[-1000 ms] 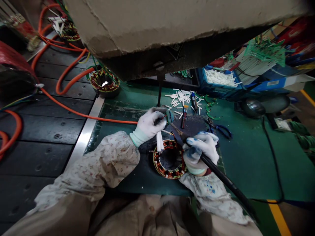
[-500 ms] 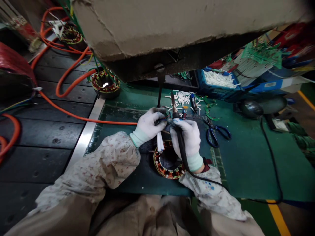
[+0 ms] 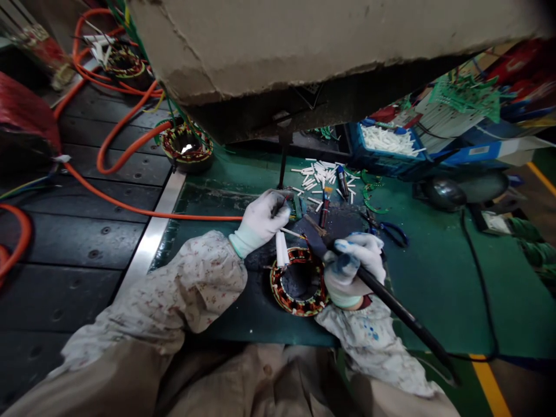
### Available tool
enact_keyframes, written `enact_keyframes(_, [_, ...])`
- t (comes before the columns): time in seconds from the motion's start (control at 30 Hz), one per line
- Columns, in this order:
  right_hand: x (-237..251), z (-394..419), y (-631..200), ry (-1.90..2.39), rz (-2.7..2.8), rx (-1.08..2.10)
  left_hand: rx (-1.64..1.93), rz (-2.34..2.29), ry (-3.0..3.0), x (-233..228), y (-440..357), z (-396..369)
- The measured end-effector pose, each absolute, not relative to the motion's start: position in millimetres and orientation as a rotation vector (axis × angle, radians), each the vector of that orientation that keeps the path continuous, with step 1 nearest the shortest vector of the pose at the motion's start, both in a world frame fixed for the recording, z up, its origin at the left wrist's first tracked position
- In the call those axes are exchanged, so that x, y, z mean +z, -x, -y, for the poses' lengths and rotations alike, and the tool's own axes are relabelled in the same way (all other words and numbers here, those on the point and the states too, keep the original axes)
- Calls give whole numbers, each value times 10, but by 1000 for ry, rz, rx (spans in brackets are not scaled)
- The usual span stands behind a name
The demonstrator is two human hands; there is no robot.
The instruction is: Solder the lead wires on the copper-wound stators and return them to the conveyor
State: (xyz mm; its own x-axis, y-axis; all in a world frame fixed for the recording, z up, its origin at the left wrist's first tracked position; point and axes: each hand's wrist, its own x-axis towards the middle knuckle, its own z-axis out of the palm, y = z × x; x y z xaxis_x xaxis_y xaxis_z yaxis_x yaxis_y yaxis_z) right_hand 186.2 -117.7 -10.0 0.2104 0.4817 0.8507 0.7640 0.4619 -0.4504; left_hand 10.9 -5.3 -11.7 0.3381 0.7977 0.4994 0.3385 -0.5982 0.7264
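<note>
My left hand [image 3: 263,223], in a white glove with a mint cuff, pinches the end of an orange cable [image 3: 200,218], where small coloured wires show at the fingertips. In my right hand [image 3: 358,263], also gloved, a soldering iron is gripped; its black handle and cord [image 3: 399,310] stretch down to the right, and motion blurs its front end. Between the hands lies a ring-shaped stator [image 3: 299,310] with red and yellow-green windings. White sleeves [image 3: 281,250] stand up at its far left rim, just below my left hand.
Loose white tubes [image 3: 319,176], a small brush [image 3: 325,205] and blue-handled pliers [image 3: 393,233] lie beyond the hands. A blue bin [image 3: 386,142] holds more tubes. Another stator [image 3: 186,147] stands left. A large cardboard sheet [image 3: 325,46] overhangs the far side.
My right hand has moved away from my left, toward me and to the right, and the soldering iron has swung round with it. My left hand has barely moved.
</note>
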Motion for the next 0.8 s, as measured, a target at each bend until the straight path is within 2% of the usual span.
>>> enact_keyframes(0.57, [-116, 1184, -1882, 1186, 1515, -299, 1163, -1015, -2145, -141, -103, 60])
enact_keyframes(0.8, [94, 1007, -1739, 1236, 1629, -302, 1223, -973, -2183, -150, -104, 75])
